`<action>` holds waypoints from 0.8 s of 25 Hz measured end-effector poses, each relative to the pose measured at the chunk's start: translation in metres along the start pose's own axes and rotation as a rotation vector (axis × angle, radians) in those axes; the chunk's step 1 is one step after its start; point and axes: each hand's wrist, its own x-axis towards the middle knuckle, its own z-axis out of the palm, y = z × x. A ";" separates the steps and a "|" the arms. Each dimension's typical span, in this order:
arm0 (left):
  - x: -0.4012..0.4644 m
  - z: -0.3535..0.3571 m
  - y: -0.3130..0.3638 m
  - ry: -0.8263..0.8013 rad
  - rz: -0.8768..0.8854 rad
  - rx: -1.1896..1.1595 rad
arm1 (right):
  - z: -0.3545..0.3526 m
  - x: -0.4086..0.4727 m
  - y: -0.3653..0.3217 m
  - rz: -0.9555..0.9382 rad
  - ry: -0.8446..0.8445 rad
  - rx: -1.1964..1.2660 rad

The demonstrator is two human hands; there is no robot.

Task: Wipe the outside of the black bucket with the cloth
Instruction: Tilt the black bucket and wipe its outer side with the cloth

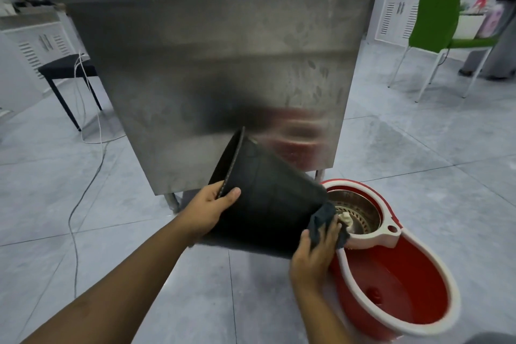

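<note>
The left hand [208,211] has its grip clamped on the rim of the tilted black plastic bucket [268,204]. The right hand [314,253] presses a dark, seemingly blue-grey cloth [321,218] against its base, above the red mop bucket [391,274].

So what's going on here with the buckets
A person is cleaning a black bucket, held tipped on its side in the air. The left hand grips its rim, thumb on the outside, while the right hand presses a dark cloth against the bucket's base end. Just behind sits a red mop bucket on the tiled floor, in front of a steel table.
</note>
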 end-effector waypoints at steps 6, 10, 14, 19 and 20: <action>0.000 0.008 0.002 -0.090 0.051 0.072 | 0.035 -0.035 -0.057 -0.547 -0.292 -0.227; -0.006 -0.003 0.001 -0.086 0.073 0.045 | 0.027 0.037 -0.075 -0.461 -0.217 -0.201; -0.004 -0.011 0.000 -0.026 0.077 0.031 | 0.012 0.033 -0.019 -0.132 -0.098 -0.153; 0.001 0.002 -0.003 0.000 0.063 0.078 | 0.040 -0.037 -0.052 -0.358 -0.290 -0.182; 0.000 0.006 -0.003 -0.012 0.076 0.087 | 0.043 -0.030 -0.067 -0.438 -0.317 -0.204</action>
